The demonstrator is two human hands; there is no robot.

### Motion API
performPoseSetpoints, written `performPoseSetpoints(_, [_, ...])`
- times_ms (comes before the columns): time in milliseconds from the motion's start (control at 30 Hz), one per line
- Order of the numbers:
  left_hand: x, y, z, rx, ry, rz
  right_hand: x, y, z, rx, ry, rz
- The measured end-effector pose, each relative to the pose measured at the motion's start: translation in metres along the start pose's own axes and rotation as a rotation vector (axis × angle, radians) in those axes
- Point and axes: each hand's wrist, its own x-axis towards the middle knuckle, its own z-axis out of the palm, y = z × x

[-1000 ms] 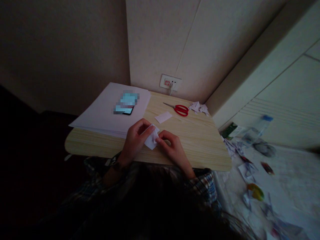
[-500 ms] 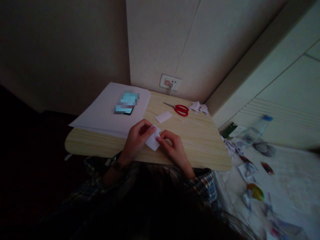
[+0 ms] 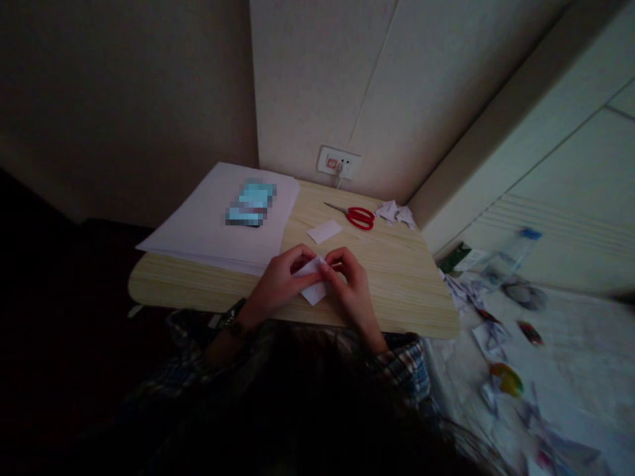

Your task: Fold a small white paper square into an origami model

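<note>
A small folded piece of white paper (image 3: 313,293) is pinched between my two hands above the table's front part. My left hand (image 3: 284,277) grips its left side, the thumb lying across the front face. At the upper right edge, my right hand (image 3: 348,281) pinches it between thumb and forefinger. The fingers behind the paper are partly hidden. Just beyond my hands a flat white paper rectangle (image 3: 324,231) lies on the wooden table (image 3: 401,291). Farther back rest red-handled scissors (image 3: 360,217), their blades pointing left.
A stack of large white sheets (image 3: 198,218) covers the table's left side, with a phone (image 3: 252,203) on top. Folded paper pieces (image 3: 394,213) sit at the back right corner. A wall socket (image 3: 338,162) holds a plug. Right of the table, a bottle (image 3: 510,261) and scattered papers lie on a pale surface.
Both hands have shifted slightly right with the folded paper. My left thumb now stretches across it, and my right fingers have moved up to its top edge.
</note>
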Motion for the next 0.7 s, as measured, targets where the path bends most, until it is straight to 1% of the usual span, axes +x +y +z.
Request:
performPoseSetpoints(133, [-0.0003,-0.0003,0.0011,-0.031,-0.031,-0.021,-0.0005,0.0003,-0.001,-0.011,-0.005,-0.026])
performPoseSetpoints(333, [-0.0019,-0.0001,0.0017,-0.015,-0.097,-0.036,-0.0021,-0.0034,-0.0042,-0.056,0.015,-0.074])
performPoseSetpoints(500, [-0.0019,-0.0001,0.0022,-0.014,-0.095,-0.021,-0.0019,-0.0027,-0.004,-0.046,0.073,-0.058])
performPoseSetpoints(567, [-0.0017,0.0014,0.0019,-0.017,-0.083,0.004,-0.0012,-0.0003,-0.0038,-0.028,0.121,-0.039])
performPoseSetpoints(700, [-0.0014,0.0046,0.0013,0.015,-0.053,0.104,0.0003,0.0039,-0.0046,0.01,0.204,-0.008])
